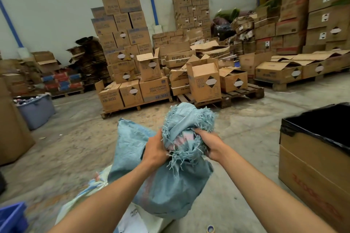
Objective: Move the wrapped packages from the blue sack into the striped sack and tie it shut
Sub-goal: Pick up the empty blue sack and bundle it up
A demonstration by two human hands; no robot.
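Legible print, all on cardboard cartons at twelve o'clock. Pallet carton (155,89): "MULTIPURPOSE FOAM CLEANER" and "KB-3033". Neighbouring lower-left carton (110,99): "KB-3033". Flattened carton (180,58) behind: "WIPER BLADE". Red lettering on the bin-liner box (314,185) at four o'clock is unreadable.

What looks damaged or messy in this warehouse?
The blue sack has a badly frayed mouth, threads hanging loose where both hands grip it. Behind, several cardboard boxes lie crushed and toppled across the pallet instead of stacked.
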